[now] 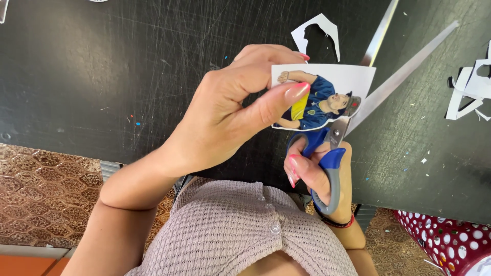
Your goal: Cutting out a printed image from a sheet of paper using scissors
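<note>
The left hand point(225, 117) is pinching a white paper printout of a cartoon figure in a blue and yellow shirt point(319, 97) between thumb and fingers, holding it above the scratched black tabletop point(102, 76). Just below the printout, the right hand point(319, 174) is gripping blue-and-grey-handled scissors point(332, 148), their metal blades spreading open beyond the printout's edge. White paper offcuts point(317, 33) are lying above the printout, more point(468, 92) to its right.
</note>
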